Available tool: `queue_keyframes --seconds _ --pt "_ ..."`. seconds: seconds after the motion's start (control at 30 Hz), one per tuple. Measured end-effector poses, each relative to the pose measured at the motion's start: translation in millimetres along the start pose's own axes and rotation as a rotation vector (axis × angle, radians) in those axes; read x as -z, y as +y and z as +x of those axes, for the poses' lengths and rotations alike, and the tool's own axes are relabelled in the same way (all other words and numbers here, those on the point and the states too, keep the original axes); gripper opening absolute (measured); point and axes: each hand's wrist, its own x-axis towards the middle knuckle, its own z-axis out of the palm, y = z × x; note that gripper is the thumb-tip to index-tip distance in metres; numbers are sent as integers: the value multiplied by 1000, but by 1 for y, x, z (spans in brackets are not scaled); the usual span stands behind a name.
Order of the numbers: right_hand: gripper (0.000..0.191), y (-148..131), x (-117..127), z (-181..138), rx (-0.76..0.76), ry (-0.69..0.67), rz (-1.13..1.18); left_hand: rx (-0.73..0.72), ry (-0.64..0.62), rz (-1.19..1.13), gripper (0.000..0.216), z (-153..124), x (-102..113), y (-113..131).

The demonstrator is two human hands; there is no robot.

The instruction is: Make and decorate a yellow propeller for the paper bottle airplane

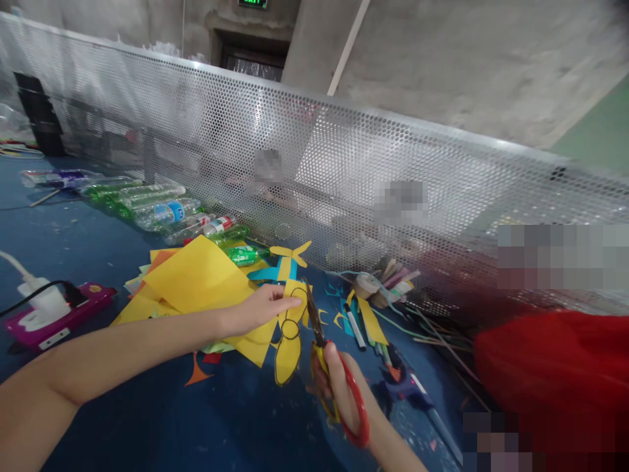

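Note:
My left hand (263, 307) pinches a yellow paper cut-out (289, 337) with black drawn outlines, holding it above the blue table (206, 419). My right hand (344, 392) grips red-and-yellow scissors (324, 357); their blades point up and away, against the right edge of the cut-out. A stack of yellow and orange paper sheets (196, 278) lies under and behind my left hand. A yellow-and-blue paper figure (287, 262) lies flat just beyond the cut-out.
Several plastic bottles (157, 210) lie in a row along a perforated metal screen (344, 170). A pink power strip (54, 314) with a white plug sits at left. Markers, sticks and a tape roll (378, 295) lie at right, beside a red cloth (555, 373).

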Motion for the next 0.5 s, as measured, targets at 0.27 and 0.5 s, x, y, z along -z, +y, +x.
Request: queue_keyframes --seconds 0.27,0.5 --pt "64 -3 0 -1 -9 5 -25 17 28 23 35 4 2 -4" --pt "65 2 0 0 -22 30 -80 6 44 34 33 8 7 -12"
